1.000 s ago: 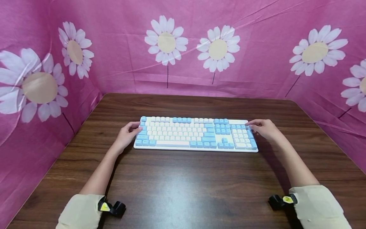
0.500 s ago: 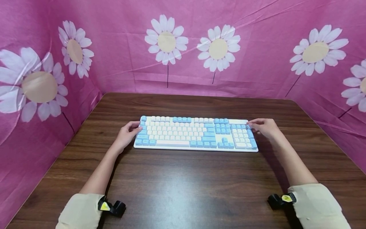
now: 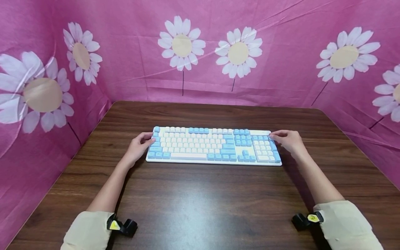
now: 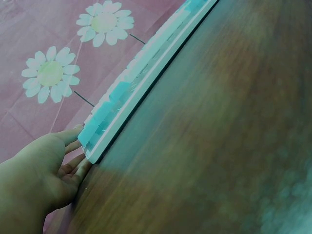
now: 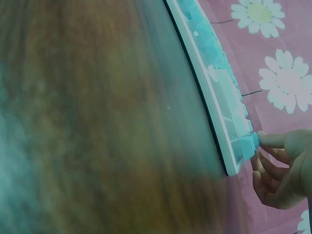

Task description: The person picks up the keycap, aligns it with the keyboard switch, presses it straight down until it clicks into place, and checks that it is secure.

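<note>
A full-size computer keyboard (image 3: pixel 193 146) with white and light blue keys lies flat on the brown wooden table (image 3: pixel 200 201). At its left end my left hand (image 3: pixel 137 147) grips the edge, thumb over the blue keys; the left wrist view shows the hand (image 4: pixel 48 165) with fingers at the side and low by the corner of the keyboard (image 4: pixel 141 83). My right hand (image 3: pixel 289 141) holds the upper right edge between thumb and fingers. In the right wrist view the right hand's (image 5: pixel 282 165) thumb touches the end keys, and its other fingers curl beside the keyboard (image 5: pixel 224 102).
Pink cloth (image 3: pixel 134 62) printed with white daisies hangs behind the table and along both sides. A black wrist camera (image 3: pixel 128 227) sits by the left sleeve (image 3: pixel 87 231), another black camera (image 3: pixel 301 221) by the right sleeve (image 3: pixel 347 225).
My right hand and forearm have shifted very slightly, the forearm a little to the left. The keyboard and my left hand stay in place.
</note>
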`<action>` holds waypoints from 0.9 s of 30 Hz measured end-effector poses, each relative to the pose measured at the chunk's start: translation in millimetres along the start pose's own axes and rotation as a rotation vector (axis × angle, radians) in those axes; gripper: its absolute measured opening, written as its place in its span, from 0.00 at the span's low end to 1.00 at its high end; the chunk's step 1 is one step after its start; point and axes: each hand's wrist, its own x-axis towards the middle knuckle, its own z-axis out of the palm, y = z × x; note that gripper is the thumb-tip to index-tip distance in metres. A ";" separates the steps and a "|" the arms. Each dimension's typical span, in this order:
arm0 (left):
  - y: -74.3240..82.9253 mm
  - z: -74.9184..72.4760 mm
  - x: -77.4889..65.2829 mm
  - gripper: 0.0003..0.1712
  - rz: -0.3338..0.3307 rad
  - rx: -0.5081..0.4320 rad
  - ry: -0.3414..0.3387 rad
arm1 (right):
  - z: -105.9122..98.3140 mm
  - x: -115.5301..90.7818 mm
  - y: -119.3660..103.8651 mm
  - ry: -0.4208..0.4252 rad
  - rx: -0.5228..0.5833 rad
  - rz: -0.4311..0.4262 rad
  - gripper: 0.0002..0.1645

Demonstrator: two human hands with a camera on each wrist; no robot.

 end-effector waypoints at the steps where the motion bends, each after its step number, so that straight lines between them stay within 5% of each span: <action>1: 0.0 0.2 0.1 0.26 0.002 -0.001 0.001 | 0.1 -0.2 0.4 0.001 0.004 0.003 0.31; 11: -2.4 0.0 0.7 0.26 0.007 -0.009 0.003 | 0.5 -1.0 2.4 0.003 0.083 0.034 0.31; 19: -3.2 -0.4 1.2 0.27 0.005 -0.001 0.009 | 0.0 -1.6 0.1 0.075 -0.011 0.030 0.26; 27: -2.4 -0.3 0.8 0.27 -0.008 0.006 -0.004 | -2.7 -1.6 -0.6 0.039 -0.007 0.047 0.26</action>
